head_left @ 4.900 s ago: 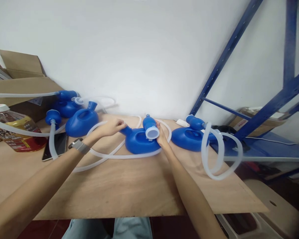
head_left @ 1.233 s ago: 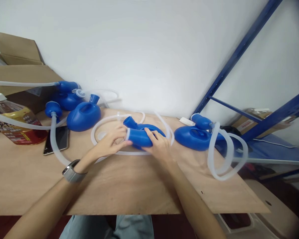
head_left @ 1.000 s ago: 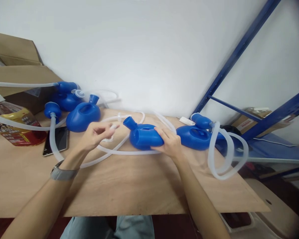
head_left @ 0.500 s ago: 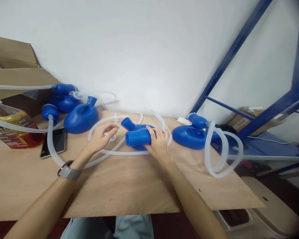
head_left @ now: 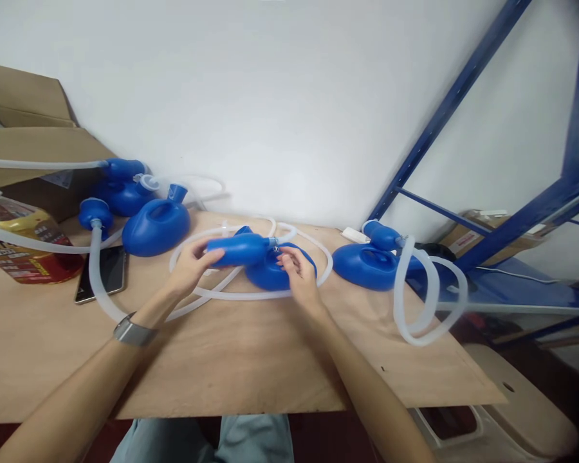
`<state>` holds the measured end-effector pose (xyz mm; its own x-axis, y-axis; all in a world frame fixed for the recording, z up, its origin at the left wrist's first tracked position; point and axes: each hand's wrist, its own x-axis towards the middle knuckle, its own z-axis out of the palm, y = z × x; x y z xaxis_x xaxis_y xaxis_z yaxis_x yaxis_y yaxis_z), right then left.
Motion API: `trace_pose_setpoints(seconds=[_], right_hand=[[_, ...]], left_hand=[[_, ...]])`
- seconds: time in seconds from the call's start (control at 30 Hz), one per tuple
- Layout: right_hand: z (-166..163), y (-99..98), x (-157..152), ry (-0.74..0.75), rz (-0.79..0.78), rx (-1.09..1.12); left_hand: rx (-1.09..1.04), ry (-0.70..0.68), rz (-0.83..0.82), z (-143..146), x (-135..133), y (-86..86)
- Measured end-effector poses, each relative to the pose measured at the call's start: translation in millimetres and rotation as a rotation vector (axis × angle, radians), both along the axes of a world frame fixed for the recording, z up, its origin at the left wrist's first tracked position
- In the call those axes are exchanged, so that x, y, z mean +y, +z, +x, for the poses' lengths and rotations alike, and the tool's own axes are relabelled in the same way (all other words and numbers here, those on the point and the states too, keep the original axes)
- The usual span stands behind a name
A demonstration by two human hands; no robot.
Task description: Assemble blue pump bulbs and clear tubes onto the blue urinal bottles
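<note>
My left hand [head_left: 192, 265] is closed around the wide end of a blue plastic cup-like connector [head_left: 244, 249], held level above the table. A translucent hose [head_left: 286, 230] runs from its narrow right end, where a small metal hose clamp [head_left: 275, 243] sits. My right hand [head_left: 300, 273] is by this clamp, its thumb and fingers curled together; whatever they pinch is too small to make out. Under and behind the connector lies a blue handled urinal bottle [head_left: 265, 276], partly hidden, with the hose looped around it on the table.
On the right, another blue bottle [head_left: 361, 267] has a coiled hose [head_left: 399, 302]. More blue bottles [head_left: 157, 228], a phone [head_left: 101, 276], a drink bottle [head_left: 33, 247] and a cardboard box [head_left: 43, 148] stand left. A blue metal rack [head_left: 511, 241] borders the wooden table [head_left: 231, 360] at right.
The connector has moved left and turned, its mouth now in my left hand, which was free before. My right hand has let go of its body and shifted to the clamp end.
</note>
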<state>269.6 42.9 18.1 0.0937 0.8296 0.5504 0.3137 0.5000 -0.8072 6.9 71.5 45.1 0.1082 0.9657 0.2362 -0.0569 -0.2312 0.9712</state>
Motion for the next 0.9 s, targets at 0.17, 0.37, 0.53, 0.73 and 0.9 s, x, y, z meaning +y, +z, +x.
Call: trace_pose_setpoints(seconds=[0.17,0.37,0.53,0.73,0.9], right_hand=[[0.6,5.6,6.2,0.283,-0.224,0.286],[10.5,8.7,8.2,0.289,-0.253,0.384],[14.5,6.6,11.3,0.3,-0.29,0.494],[-0.1,22.6,5.6,0.388,-0.437,0.833],[-11.0,61.0,6.8,0.327,-0.512,1.108]], left_hand=[[-0.061,-0.025,-0.076,14.0,-2.5,-11.6],[0.029,-0.036,0.076,16.1,-2.0,-15.1],[0.165,-0.019,0.296,13.3,-4.9,-11.6],[0.553,0.22,0.878,9.8,-20.6,-12.7],[0.781,0.165,0.927,13.0,-33.4,-27.5]])
